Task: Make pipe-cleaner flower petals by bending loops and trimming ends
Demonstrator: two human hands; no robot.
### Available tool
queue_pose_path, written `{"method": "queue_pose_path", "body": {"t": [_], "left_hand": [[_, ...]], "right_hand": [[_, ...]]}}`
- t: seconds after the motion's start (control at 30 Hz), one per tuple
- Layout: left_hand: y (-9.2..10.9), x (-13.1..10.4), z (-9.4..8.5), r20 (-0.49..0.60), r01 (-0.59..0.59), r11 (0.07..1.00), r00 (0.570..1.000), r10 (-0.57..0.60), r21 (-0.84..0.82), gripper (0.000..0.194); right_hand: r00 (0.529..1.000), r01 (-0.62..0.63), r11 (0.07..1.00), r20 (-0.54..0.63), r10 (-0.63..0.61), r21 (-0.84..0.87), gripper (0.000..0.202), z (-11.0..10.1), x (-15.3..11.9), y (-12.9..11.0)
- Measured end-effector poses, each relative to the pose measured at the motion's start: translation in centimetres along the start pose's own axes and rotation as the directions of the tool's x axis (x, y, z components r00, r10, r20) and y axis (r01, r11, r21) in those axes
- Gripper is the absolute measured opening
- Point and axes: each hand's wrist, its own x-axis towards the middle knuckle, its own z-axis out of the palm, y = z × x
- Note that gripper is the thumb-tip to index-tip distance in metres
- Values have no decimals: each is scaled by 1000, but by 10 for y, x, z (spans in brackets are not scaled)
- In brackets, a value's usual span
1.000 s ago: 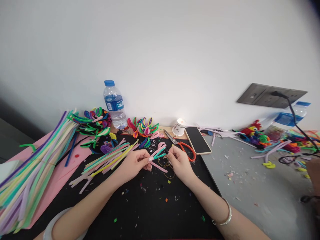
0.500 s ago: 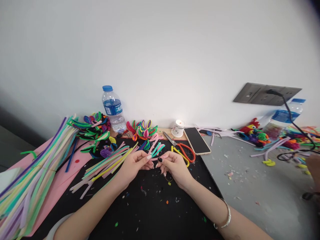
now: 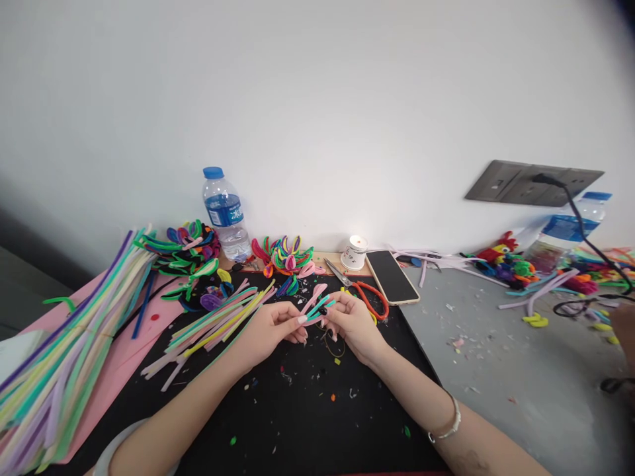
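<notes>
- A big bunch of fuzzy pipe cleaners [image 3: 64,350] lies on a pink sheet [image 3: 114,377] at the far left.
- Next comes a small pile of pipe cleaners [image 3: 213,330] on the black mat [image 3: 297,410], with a water bottle [image 3: 225,211] standing behind it.
- The left hand [image 3: 278,324] pinches the low ends of some bent pink and teal pipe cleaners [image 3: 315,309], up off the mat.
- The right hand [image 3: 354,327] has its fingers on the teal tips; how hard they grip, I cannot tell.
- Scissors [image 3: 346,281] lie just past the right hand, beside a phone [image 3: 391,277].
- If the left pinch gets loose, the strips could slip and fan out. If the right fingers pull too hard, a loop could bend out of shape.
- Half a second ago, the right fingers were lower, by a pink strip; now they are up at the teal tips.
</notes>
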Motion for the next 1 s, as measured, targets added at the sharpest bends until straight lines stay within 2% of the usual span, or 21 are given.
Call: {"method": "queue_pose_path", "body": {"t": [0.23, 0.37, 0.53, 0.67, 0.9, 1.0], "left_hand": [[-2, 0, 0, 107, 12, 997, 994, -20, 72, 21], [-3, -1, 1, 125, 7, 997, 992, -17, 81, 21], [-1, -1, 0, 86, -36, 996, 996, 29, 85, 20], [0, 0, -1, -3, -99, 992, 995, 100, 79, 21], [1, 2, -2, -85, -118, 993, 989, 120, 31, 20], [1, 1, 0, -89, -148, 989, 985, 149, 17, 29]], "right_hand": [[997, 46, 985, 69, -35, -166, 23, -2, 1, -3], [998, 58, 981, 37, -52, -186, 23, -1, 0, -3], [997, 59, 984, -44, -68, -171, 25, 2, -1, -3], [993, 36, 989, -104, -51, -143, 24, 3, -2, -1], [994, 21, 999, -109, -24, -33, 22, 5, -2, -1], [994, 29, 1000, -105, -29, 6, 23, 6, -2, -1]]}}
